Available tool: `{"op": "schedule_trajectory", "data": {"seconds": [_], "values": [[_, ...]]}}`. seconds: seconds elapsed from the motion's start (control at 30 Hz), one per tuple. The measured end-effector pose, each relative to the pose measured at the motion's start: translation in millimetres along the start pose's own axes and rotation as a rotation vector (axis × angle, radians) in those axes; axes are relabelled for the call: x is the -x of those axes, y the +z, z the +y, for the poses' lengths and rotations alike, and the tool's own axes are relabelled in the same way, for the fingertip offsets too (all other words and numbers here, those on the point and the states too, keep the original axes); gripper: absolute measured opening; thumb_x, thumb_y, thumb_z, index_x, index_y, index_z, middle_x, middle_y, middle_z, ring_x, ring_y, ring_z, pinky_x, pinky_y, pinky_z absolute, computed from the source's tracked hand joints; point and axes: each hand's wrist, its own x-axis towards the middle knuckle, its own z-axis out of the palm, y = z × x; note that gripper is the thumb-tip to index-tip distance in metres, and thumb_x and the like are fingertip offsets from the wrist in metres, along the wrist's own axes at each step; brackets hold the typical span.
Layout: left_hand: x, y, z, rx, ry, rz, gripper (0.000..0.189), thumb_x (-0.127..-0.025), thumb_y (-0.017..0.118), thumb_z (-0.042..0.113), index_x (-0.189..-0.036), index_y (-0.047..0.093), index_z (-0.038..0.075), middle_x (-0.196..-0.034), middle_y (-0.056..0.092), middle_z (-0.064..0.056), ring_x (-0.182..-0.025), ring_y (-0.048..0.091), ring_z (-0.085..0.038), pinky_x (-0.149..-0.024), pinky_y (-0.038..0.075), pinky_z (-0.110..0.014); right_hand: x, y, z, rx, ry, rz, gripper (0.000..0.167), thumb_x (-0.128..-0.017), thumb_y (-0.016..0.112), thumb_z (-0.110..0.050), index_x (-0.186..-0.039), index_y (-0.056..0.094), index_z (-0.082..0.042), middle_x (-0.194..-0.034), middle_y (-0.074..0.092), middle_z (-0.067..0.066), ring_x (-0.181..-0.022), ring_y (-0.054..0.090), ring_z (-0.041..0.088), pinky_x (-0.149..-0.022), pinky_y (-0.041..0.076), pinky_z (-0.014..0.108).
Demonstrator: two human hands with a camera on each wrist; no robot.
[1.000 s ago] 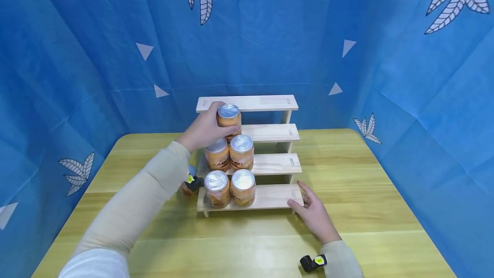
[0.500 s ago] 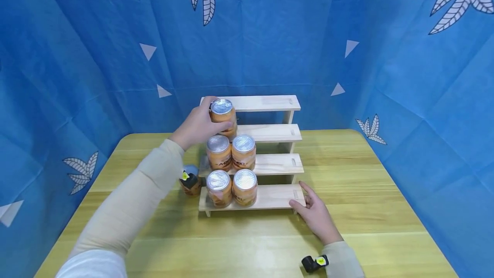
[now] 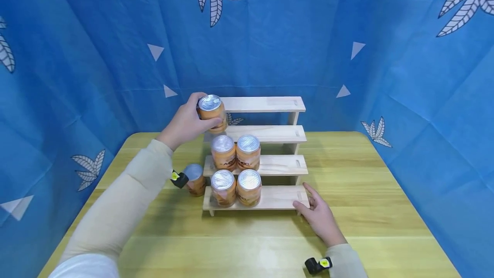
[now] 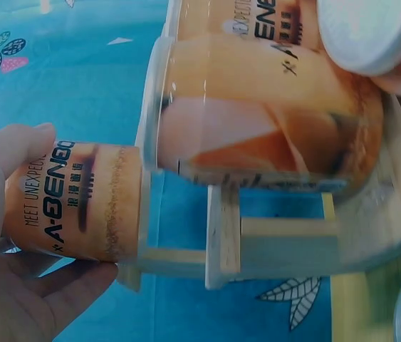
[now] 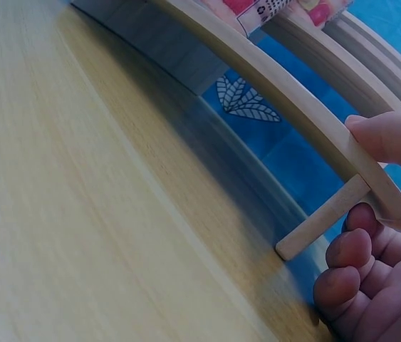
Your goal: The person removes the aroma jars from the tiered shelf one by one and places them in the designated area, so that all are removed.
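My left hand (image 3: 185,122) grips an orange can (image 3: 212,115) with a silver lid, at the left end of the second-highest step of a pale wooden stepped rack (image 3: 278,164). In the left wrist view, thumb and fingers wrap this can (image 4: 79,203), printed with dark lettering; whether its base touches the step is unclear. Two similar cans (image 3: 224,153) stand side by side on the step below, and two more cans (image 3: 248,190) on the lowest step. My right hand (image 3: 318,218) holds the lowest step's right end, thumb on top and fingers (image 5: 350,249) curled beneath.
Another can (image 3: 195,179) stands on the wooden table (image 3: 247,243) left of the rack, beside the left wrist's black camera (image 3: 179,179). A blue patterned cloth (image 3: 270,33) hangs behind and along both sides.
My left hand has carried the can leftward along the rack, towards the step's left end. My right hand keeps its hold on the rack. The head view has shifted slightly.
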Motion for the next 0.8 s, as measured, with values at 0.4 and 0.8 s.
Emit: {"op": "schedule_trajectory", "data": {"seconds": [0.4, 0.8], "values": [[22.7, -21.6, -19.3, -0.038, -0.043, 0.026, 0.089, -0.088, 0.076, 0.047, -0.151, 0.028, 0.007, -0.139, 0.052, -0.016, -0.121, 0.058, -0.031, -0.097, 0.051, -0.051, 4.3, -1, 1, 0.007, 0.031, 0.000, 0.084, -0.091, 0.077, -0.025, -0.159, 0.029, -0.012, -0.091, 0.067, 0.011, -0.055, 0.049, 0.011, -0.050, 0.044, 0.023], [57.6, -35.1, -48.7, -0.077, -0.140, 0.001, 0.092, -0.088, 0.075, 0.047, -0.153, 0.025, 0.004, -0.142, 0.049, -0.021, -0.126, 0.054, -0.036, -0.101, 0.048, -0.054, -0.9, -3, 2, 0.025, 0.022, -0.021, 0.084, -0.093, 0.076, -0.030, -0.160, 0.028, -0.016, -0.092, 0.066, 0.011, -0.058, 0.050, 0.012, -0.052, 0.045, 0.025]]}}
